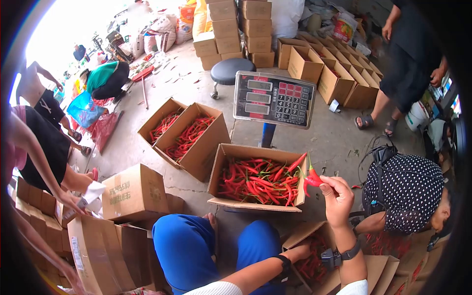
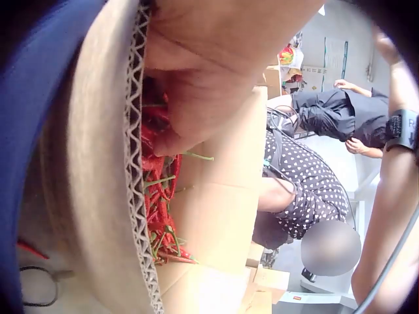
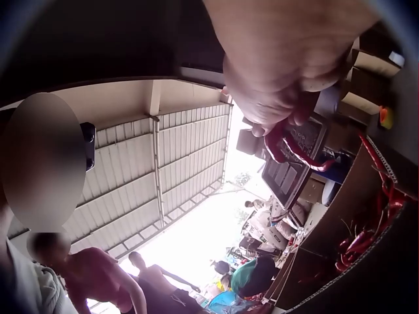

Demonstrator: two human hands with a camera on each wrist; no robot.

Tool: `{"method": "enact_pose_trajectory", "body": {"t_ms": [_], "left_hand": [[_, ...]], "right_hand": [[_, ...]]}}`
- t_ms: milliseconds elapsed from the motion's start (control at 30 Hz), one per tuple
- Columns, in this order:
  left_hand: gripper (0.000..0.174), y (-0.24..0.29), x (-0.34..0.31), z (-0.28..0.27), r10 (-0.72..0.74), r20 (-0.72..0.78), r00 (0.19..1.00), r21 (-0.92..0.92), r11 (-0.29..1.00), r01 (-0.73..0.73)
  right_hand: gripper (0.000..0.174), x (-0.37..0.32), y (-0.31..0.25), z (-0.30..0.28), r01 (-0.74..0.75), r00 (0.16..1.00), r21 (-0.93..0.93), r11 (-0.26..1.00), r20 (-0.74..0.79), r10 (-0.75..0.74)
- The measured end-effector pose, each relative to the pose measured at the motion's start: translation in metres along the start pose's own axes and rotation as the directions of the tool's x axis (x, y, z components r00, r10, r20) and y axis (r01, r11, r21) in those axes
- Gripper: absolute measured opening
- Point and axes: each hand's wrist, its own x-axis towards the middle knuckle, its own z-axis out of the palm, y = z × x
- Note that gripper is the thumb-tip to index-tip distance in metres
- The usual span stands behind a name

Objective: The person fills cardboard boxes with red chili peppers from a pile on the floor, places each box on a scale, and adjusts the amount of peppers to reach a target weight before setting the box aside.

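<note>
In the head view my right hand (image 1: 339,199) is raised beside the weighing box, pinching a few red chili peppers (image 1: 313,178) with green stems between thumb and fingertips. The same peppers (image 3: 304,156) hang below the fingertips in the right wrist view. My left hand (image 1: 299,252) reaches down into a cardboard box (image 1: 300,234) of red chilies at my right knee. Up close in the left wrist view, the thumb of this hand (image 2: 196,104) lies against chilies (image 2: 160,203); its other fingers are hidden, so I cannot tell whether it grips any.
An open box (image 1: 255,205) full of chilies stands before me, below a scale display (image 1: 274,100). Two more chili boxes (image 1: 204,164) sit to its left. A person in a dotted top (image 1: 405,184) bends close at right. Closed boxes (image 1: 135,191) stand at left, a stool (image 1: 232,70) behind.
</note>
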Motion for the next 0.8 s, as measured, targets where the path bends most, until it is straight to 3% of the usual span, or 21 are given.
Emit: {"method": "enact_pose_trajectory", "body": {"t_ms": [167, 300, 333, 500, 667, 800], "left_hand": [[0.036, -0.001, 0.002, 0.003, -0.025, 0.010, 1.000, 0.018, 1.000, 0.025], [0.031, 0.003, -0.002, 0.000, -0.007, -0.030, 1.000, 0.034, 0.999, 0.008], [0.032, 0.001, -0.002, 0.001, 0.035, -0.056, 0.998, 0.076, 0.997, -0.031], [0.035, 0.028, -0.006, -0.022, -0.158, 0.018, 0.987, -0.012, 0.987, 0.159], [0.034, 0.043, -0.009, -0.037, -0.191, 0.048, 0.980, 0.004, 0.982, 0.191], [0.037, 0.045, -0.012, -0.044, -0.146, 0.029, 0.989, 0.056, 0.988, 0.144]], "right_hand": [[0.021, 0.000, -0.014, -0.011, -0.053, 0.999, 0.074, 0.996, 0.004, 0.052], [0.019, -0.009, -0.025, -0.037, 0.111, 0.992, -0.028, 0.993, -0.059, -0.112], [0.020, -0.017, -0.023, -0.050, 0.099, 0.993, -0.080, 0.992, -0.054, -0.103], [0.022, -0.050, -0.021, -0.086, -0.062, 0.985, -0.035, 0.997, -0.163, 0.055], [0.023, -0.049, -0.030, -0.080, 0.064, 0.995, -0.196, 0.978, -0.060, -0.078], [0.024, -0.039, -0.050, -0.059, 0.072, 0.996, -0.102, 0.992, -0.036, -0.076]]}}
